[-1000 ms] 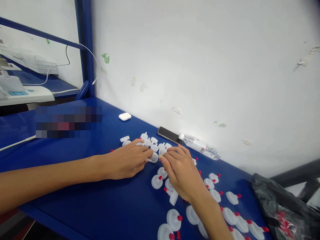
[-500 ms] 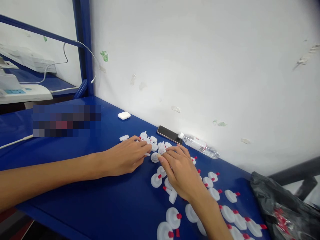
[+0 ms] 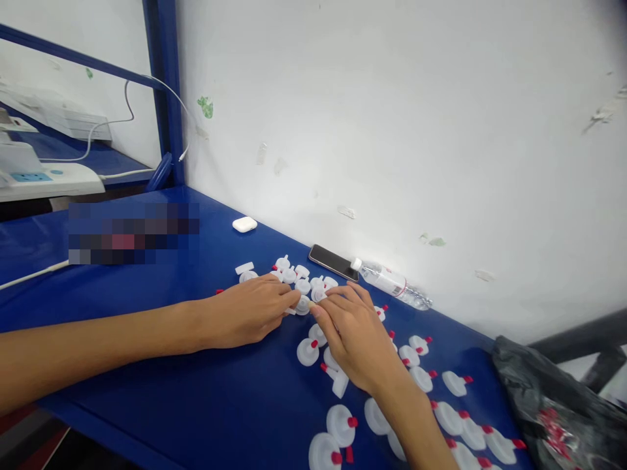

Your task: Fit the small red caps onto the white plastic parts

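Observation:
Translucent white round plastic pieces lie clustered on the blue table, ahead of my hands. My left hand is palm down at the cluster's left side, fingers bent together around a white piece that shows only at its edge. My right hand rests to the right, its fingers spread, the thumb beside a round white piece between the two hands. Further white pieces with red tips lie around and below my right hand; its wrist hides some.
A black phone and a plastic bottle lie along the wall. A white case sits further left. A black bag holding red bits is at the right, a power strip at the far left.
My left hand's fingers have drawn closer together and lower, uncovering more white pieces behind them and a red tip by the wrist. My right hand has hardly moved.

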`<act>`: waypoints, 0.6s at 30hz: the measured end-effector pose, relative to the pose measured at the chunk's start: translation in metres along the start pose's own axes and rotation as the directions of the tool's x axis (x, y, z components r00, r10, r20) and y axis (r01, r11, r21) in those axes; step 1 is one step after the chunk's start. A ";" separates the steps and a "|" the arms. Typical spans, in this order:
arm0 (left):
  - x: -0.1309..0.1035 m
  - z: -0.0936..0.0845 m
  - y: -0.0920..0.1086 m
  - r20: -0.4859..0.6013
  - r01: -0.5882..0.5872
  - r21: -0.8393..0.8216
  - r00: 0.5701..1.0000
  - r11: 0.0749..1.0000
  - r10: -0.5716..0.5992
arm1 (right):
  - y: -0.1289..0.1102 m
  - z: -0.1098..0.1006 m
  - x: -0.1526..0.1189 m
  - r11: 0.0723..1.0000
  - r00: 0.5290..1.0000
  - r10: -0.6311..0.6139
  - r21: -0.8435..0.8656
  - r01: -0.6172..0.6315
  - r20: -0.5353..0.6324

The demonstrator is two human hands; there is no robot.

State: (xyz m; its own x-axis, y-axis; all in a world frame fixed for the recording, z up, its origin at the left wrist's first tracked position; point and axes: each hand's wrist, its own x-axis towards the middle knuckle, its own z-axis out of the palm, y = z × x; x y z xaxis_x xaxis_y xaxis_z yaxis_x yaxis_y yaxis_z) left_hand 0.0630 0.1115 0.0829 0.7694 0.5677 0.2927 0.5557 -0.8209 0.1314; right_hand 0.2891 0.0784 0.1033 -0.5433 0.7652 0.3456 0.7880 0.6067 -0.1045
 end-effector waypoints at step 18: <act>-0.001 0.005 -0.007 0.033 -0.118 -0.114 0.992 0.987 0.122 | 0.000 0.003 -0.001 0.999 1.000 -0.030 -0.023 0.030 -0.003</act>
State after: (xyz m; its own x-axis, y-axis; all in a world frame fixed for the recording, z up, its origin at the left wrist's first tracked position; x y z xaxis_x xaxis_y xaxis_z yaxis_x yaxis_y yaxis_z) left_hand 0.0599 0.1170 0.0768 0.8414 0.4648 0.2756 0.4218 -0.8837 0.2027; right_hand 0.2889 0.0786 0.0999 -0.5661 0.7459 0.3511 0.7776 0.6245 -0.0729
